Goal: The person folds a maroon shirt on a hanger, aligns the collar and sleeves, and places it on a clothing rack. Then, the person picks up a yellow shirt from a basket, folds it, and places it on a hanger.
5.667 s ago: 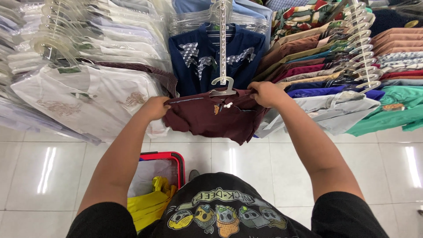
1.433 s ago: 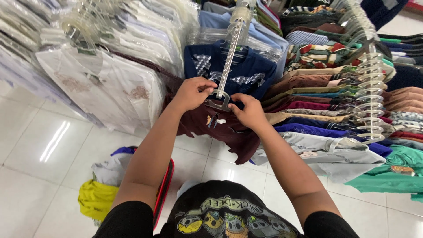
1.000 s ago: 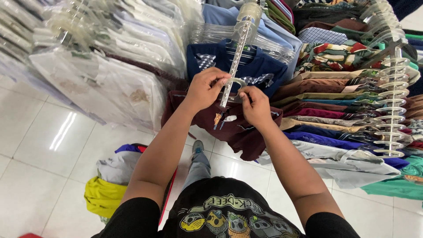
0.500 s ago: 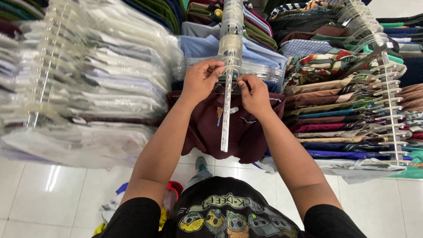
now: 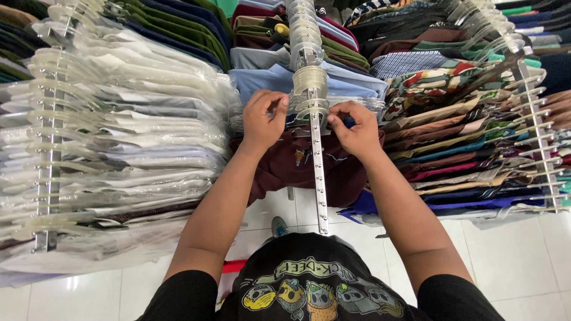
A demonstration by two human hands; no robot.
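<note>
At the bottom centre of the frame sits the person's black printed t-shirt (image 5: 315,288), with pale floor tiles (image 5: 517,249) showing to either side of it. Both forearms reach up from there toward the middle of the frame. The left hand (image 5: 263,122) and the right hand (image 5: 355,128) meet at a slanted metal display arm (image 5: 318,172) that runs down the centre, studded with small pegs. The left hand's fingers are curled narrow, pinching the edge of a clear plastic hanger (image 5: 309,107) at the arm; the right hand's fingers are likewise bent in tight, gripping the hanger's other side. Below the hands a maroon shirt (image 5: 285,169) hangs from that hanger, draped on both sides of the metal arm just under centre. Further up, light blue shirts (image 5: 264,80) press against the hanger. At the left hang white shirts in clear plastic bags (image 5: 119,137); at the right, a rack of brown, patterned and blue shirts (image 5: 464,142).
</note>
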